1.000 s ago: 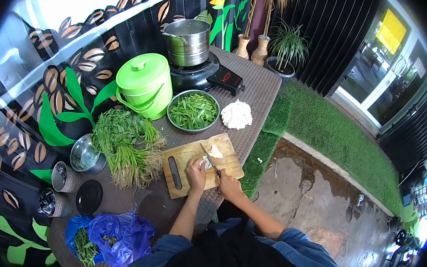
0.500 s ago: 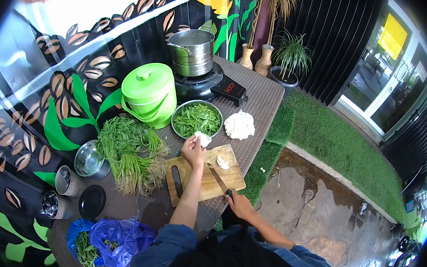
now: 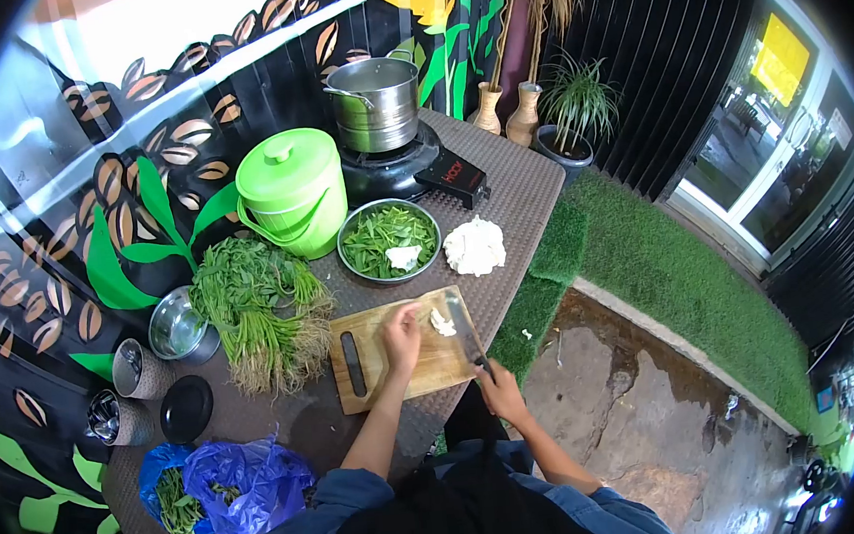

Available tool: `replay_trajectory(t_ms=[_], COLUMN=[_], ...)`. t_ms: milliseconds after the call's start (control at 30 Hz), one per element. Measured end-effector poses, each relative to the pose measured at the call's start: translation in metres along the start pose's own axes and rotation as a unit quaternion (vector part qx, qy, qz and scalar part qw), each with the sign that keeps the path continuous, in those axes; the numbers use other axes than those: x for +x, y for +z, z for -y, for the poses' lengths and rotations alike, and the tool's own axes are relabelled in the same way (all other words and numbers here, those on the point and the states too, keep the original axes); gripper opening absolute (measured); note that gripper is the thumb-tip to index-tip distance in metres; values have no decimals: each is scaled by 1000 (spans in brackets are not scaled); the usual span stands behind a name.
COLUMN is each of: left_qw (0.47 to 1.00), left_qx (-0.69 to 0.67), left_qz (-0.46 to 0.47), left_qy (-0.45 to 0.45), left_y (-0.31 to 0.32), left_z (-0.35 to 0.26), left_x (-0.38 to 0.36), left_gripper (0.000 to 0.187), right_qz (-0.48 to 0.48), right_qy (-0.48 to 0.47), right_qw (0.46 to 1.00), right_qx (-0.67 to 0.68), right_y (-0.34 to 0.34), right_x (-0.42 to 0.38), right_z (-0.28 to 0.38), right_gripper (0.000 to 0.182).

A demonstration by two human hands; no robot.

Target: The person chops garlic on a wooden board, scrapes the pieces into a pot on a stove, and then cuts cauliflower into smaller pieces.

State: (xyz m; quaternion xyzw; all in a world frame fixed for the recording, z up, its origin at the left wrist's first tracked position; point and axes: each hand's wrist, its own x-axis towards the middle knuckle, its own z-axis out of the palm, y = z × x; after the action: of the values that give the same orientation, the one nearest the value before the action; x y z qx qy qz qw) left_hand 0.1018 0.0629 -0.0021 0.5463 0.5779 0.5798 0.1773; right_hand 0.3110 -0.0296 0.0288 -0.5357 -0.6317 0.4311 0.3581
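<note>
My left hand (image 3: 403, 341) is over the wooden cutting board (image 3: 386, 386), its fingers loosely stretched out and holding nothing. A small white floret (image 3: 441, 322), probably cauliflower, lies on the board just right of those fingertips. In my right hand (image 3: 501, 394) is the handle of a knife (image 3: 465, 326), its blade along the board's right side. Beyond the board stands a metal bowl (image 3: 349, 263) of green leaves (image 3: 384, 232), with a white floret piece (image 3: 404, 258) on top of them. A larger white cauliflower head (image 3: 475, 246) sits right of the bowl.
Leafy greens with roots (image 3: 260, 310) lie left of the board. Behind are a lidded green bucket (image 3: 291, 192) and a pot (image 3: 374, 105) on a black stove (image 3: 389, 170). Another metal bowl (image 3: 183, 326), cups (image 3: 139, 368) and a blue plastic bag (image 3: 244, 492) are at left.
My left hand has let go of the white floret piece, now in the bowl, and come back over the board. The knife in my right hand has shifted right and forward.
</note>
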Motion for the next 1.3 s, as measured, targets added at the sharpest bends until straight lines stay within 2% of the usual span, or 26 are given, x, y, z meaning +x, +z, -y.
replay_trajectory(t_ms=[33, 67, 100, 167, 200, 300, 367, 467, 567, 600, 767, 833, 967, 1100, 1167, 1300], left_qw=[996, 984, 983, 960, 961, 964, 974, 988, 984, 984, 991, 989, 981, 975, 964, 979], left_qx=[-2, -22, -23, 111, 90, 129, 106, 82, 119, 122, 111, 116, 138, 173, 199, 126], left_qz=[91, 179, 180, 208, 230, 199, 172, 83, 80, 80, 43, 49, 62, 71, 74, 91], left_qy=[24, -14, -14, 152, 127, 123, 108, 105, 108, 106, 63, 76, 118, 121, 160, 133], left_y=[0, -1, 2, 9, 10, 5, 0, -13, -23, -24, -19, -20, -22, -24, -25, -18], left_z=[-12, -24, -24, -25, -24, -23, -26, -36, -23, -17, -6, -8, -12, -24, -24, -13], left_x=[-5, -5, -7, -10, -9, -9, -12, -20, -32, -37, -44, -41, -39, -41, -41, -41], left_gripper=[32, 36, 36, 39, 38, 33, 28, 28, 27, 27, 27, 26, 24, 20, 20, 16], right_qz=[-11, -34, -36, -54, -51, -46, -34, -95, -112, -87, -86, -45, -44, -40, -26, -14], right_qy=[65, 50, 51, 71, 80, 86, 97, 16, -24, 14, 7, 8, 6, 6, 8, 28], right_qw=[997, 997, 997, 994, 994, 994, 994, 994, 991, 993, 986, 992, 987, 982, 979, 968], right_qx=[31, 41, 41, 56, 62, 48, 42, -53, -75, -83, -139, -115, -153, -186, -201, -248], right_y=[-4, -5, -7, -10, -9, -3, 9, 36, 45, 43, 34, 27, 32, 39, 38, 34], right_x=[1, 2, 1, -1, -3, -14, -17, -10, 4, 10, 37, 41, 29, 17, 15, 18], right_z=[3, 3, 4, 8, 6, 0, -13, -53, -53, -52, -43, -37, -24, -17, -14, 0], right_gripper=[26, 29, 29, 30, 31, 30, 27, 25, 28, 30, 33, 33, 31, 29, 32, 31])
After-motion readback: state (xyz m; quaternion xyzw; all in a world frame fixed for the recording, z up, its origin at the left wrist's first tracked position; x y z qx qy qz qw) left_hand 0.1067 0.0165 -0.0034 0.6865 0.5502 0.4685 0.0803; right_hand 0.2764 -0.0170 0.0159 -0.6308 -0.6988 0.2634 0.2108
